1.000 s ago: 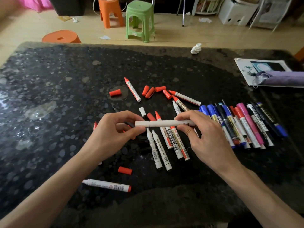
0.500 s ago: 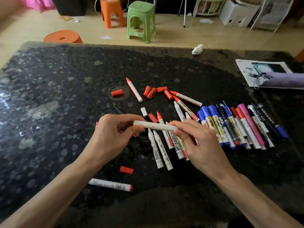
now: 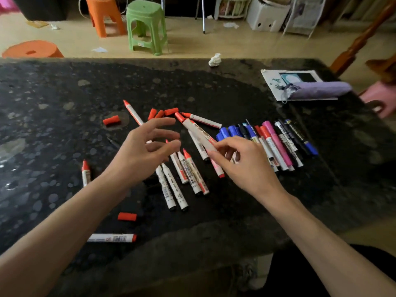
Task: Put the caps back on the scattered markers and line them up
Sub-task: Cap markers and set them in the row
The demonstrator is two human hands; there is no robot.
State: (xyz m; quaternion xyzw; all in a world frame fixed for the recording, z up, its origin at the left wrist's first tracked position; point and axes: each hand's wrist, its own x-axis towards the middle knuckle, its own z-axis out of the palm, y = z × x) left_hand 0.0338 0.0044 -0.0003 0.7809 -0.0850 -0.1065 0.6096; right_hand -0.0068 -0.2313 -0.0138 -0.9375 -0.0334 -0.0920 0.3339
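Marker (image 3: 198,135) tail hides inside grip of right hand (image 3: 246,166).

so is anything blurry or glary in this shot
Head view: the fingers of the left hand are smeared, and so is the white marker pinched by the right hand; pale glare patches sit on the table at its left side; the green stool looks tilted by wide-angle distortion.

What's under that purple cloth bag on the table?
The purple cloth bag lies on a white printed sheet with a dark picture. Whatever is printed beneath the bag is hidden.
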